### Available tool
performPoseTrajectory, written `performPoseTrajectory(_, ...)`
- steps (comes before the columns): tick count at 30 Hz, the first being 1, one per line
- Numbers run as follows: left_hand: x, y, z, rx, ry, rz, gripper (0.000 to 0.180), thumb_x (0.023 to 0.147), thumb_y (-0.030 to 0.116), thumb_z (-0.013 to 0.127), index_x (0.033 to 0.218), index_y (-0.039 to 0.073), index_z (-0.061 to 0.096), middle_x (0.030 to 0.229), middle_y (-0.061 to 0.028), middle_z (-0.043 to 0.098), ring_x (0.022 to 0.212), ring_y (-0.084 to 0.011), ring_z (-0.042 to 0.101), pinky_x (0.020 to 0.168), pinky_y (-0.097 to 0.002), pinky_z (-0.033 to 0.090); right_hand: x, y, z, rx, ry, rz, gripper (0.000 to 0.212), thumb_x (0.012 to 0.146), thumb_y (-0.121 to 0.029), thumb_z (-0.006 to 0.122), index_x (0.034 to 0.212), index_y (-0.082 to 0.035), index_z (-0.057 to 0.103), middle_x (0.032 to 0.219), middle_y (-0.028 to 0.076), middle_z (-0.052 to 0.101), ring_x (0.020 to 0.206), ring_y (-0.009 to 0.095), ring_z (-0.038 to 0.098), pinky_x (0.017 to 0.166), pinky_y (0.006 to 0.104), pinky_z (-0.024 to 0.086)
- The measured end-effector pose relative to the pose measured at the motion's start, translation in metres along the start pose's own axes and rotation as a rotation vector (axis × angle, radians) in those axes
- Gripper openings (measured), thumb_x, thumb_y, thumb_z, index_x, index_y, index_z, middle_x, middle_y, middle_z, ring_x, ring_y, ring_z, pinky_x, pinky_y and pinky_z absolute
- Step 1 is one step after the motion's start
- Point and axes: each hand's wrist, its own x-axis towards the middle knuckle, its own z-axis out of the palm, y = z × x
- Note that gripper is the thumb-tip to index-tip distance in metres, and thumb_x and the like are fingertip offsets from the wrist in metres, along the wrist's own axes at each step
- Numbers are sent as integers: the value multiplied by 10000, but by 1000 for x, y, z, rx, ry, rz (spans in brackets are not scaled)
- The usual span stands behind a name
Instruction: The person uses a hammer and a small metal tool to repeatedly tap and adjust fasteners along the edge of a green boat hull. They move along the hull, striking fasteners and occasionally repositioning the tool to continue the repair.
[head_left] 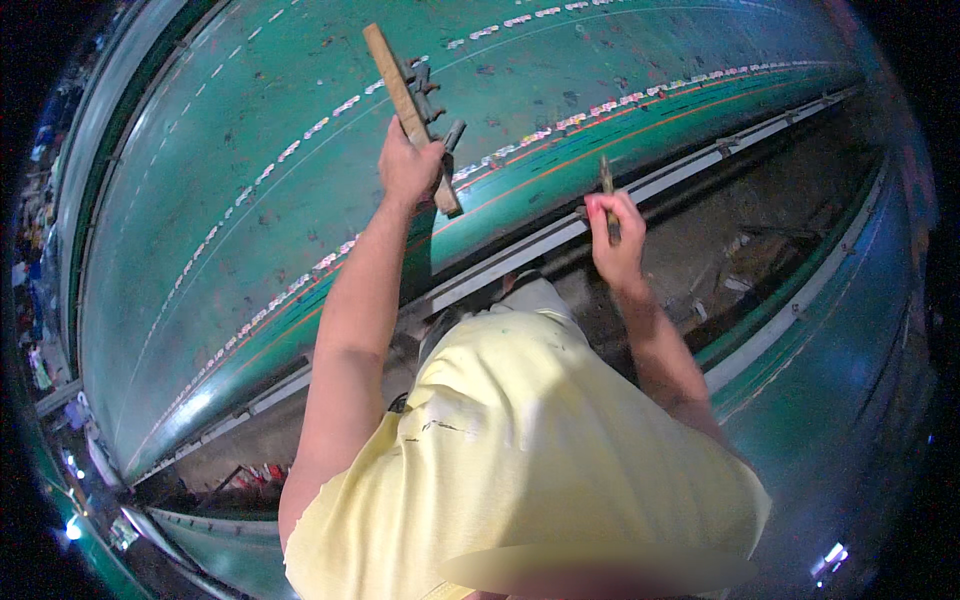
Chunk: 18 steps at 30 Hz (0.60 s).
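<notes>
Over the long green table point(300, 200), my left hand point(408, 165) is closed round the lower part of a flat wooden bar point(396, 82). The bar is tilted, its upper end leaning to the left. Several dark grey metal fittings point(424, 92) stick out from its right side. Off to the right, my right hand point(617, 232) is raised near the table's edge. Its fingers pinch a slim brownish stick-like tool point(607, 176) that points upward. Whether that tool is a brush or something else I cannot make out.
Rows of small white patches point(575, 122) and orange lines run along the tabletop. A pale metal rail point(560, 238) edges it. Behind it lies a dark aisle with scraps point(738, 284) on its floor, then another green table point(800, 385). Red items point(262, 474) lie lower left.
</notes>
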Motion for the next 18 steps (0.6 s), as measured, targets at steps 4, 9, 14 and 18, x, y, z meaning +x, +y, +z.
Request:
performPoseTrajectory(4,27,16,32,-600,-151,-395,562,808,105,757,1345,-22,651,1157,-150,762,1042,-304,746,945,-448,595,72,62,-16,-223,-167,-39,234,977,-76,758,1210,-88,736,1104,124,723,1027,371,710,872,477,562)
performPoseTrajectory(9,0,40,-17,-1018,-288,-418,730,783,-11,684,1505,21,584,1210,-153,752,1005,-235,717,886,-399,609,120,74,-26,-570,-266,-283,575,940,-90,753,1492,-157,609,1365,124,648,1288,377,586,1056,526,460)
performPoseTrajectory(14,-78,60,-74,-776,-311,-187,844,884,78,775,1662,67,451,1266,-147,739,1047,-192,715,857,-358,617,57,75,-50,-82,-305,64,504,882,-72,844,1369,-100,721,1158,109,683,893,252,667,772,394,556)
performPoseTrajectory(18,-121,53,-81,-443,-372,-438,682,992,176,800,1600,44,519,1247,-81,722,1076,-140,671,899,-321,582,7,48,-36,-68,-359,4,428,866,-37,879,1277,-60,765,1070,88,668,740,193,613,671,322,533)
